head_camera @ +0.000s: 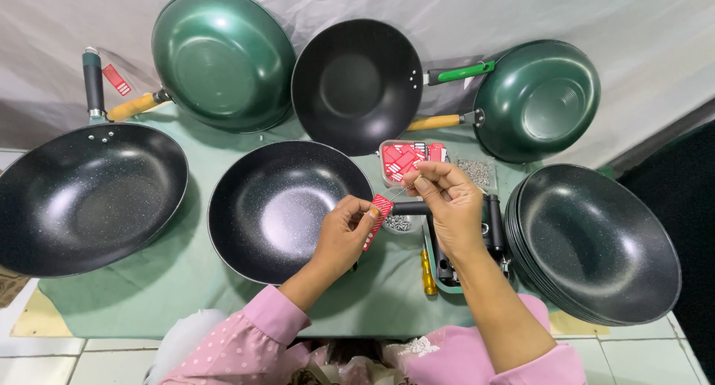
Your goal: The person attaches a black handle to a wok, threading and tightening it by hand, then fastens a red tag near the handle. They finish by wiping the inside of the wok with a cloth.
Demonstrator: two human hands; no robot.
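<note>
The left hand pinches a small red tag between thumb and fingers, just right of the black wok at desk centre. The right hand, at three o'clock from the tag, clamps fingers on a thin bead chain. A clear box of red tags sits at twelve o'clock.

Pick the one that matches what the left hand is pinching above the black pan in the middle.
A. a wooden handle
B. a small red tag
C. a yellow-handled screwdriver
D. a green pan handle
B: the left hand pinches a small red tag between thumb and fingertips, while the right hand holds a thin chain or tie running to it, over the rim of the black pan.
</note>
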